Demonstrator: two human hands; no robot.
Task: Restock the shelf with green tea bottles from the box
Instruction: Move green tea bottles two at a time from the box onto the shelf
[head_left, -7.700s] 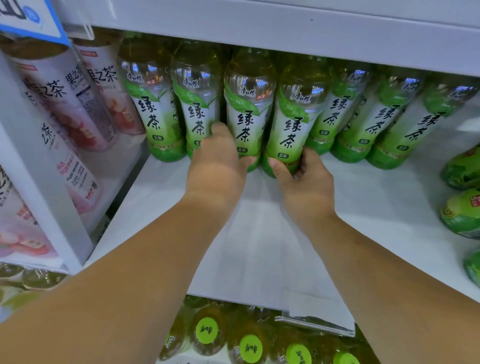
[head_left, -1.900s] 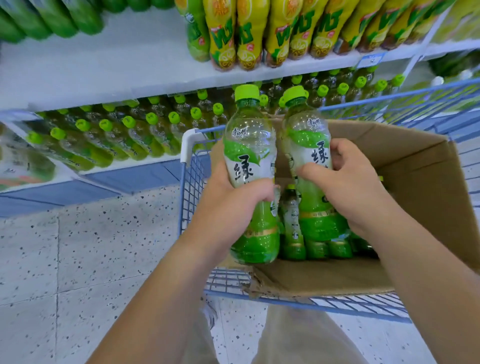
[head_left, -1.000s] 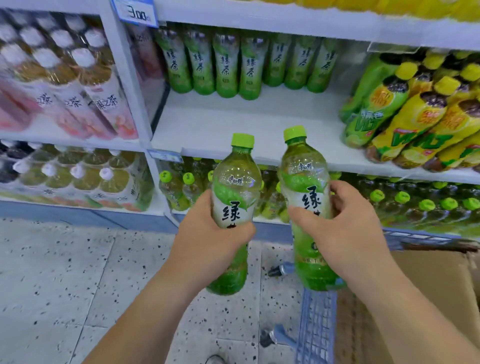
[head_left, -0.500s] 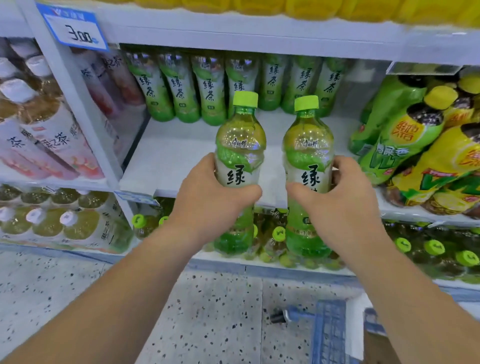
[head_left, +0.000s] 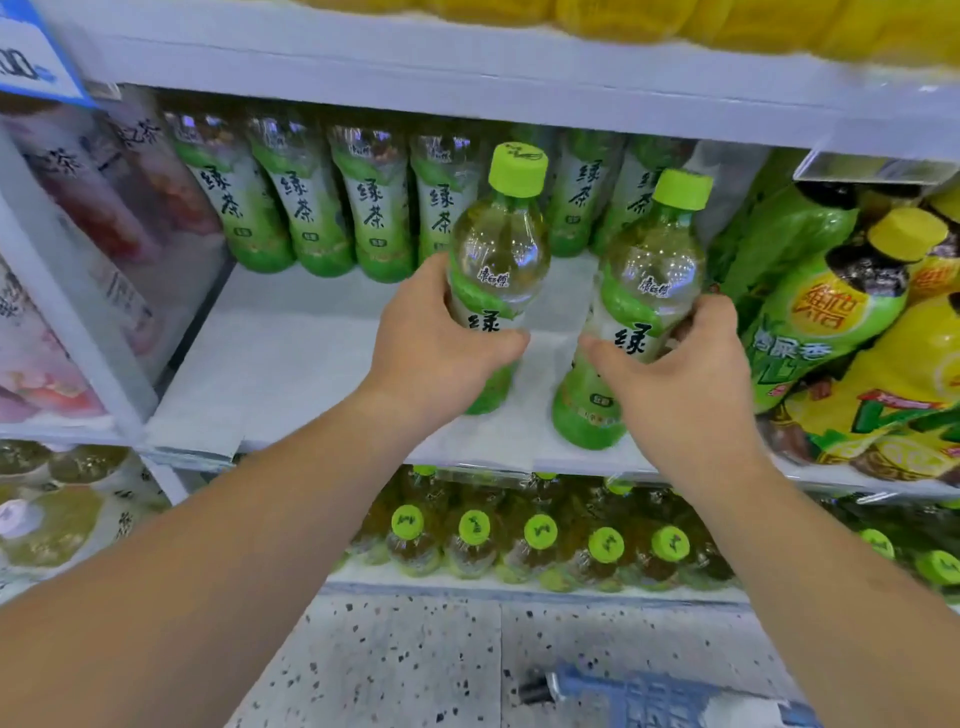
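The left forearm (head_left: 234, 545) and right forearm (head_left: 805, 545) are angling up toward the white shelf (head_left: 311, 364). Above its front edge, the left hand (head_left: 441, 343) is gripping a green tea bottle (head_left: 498, 260) round the middle. Just beside it, the right hand (head_left: 680, 374) is holding a second bottle (head_left: 649, 280), thumb across the label.

Pale speckled terrazzo floor (head_left: 405, 660)

Bright, even light is falling from overhead; white glints are sparkling on the front bottles (head_left: 500, 249); the yellow bottles (head_left: 727, 26) at the top edge are smearing into blur; the wide lens is bowing the shelf (head_left: 311, 364).
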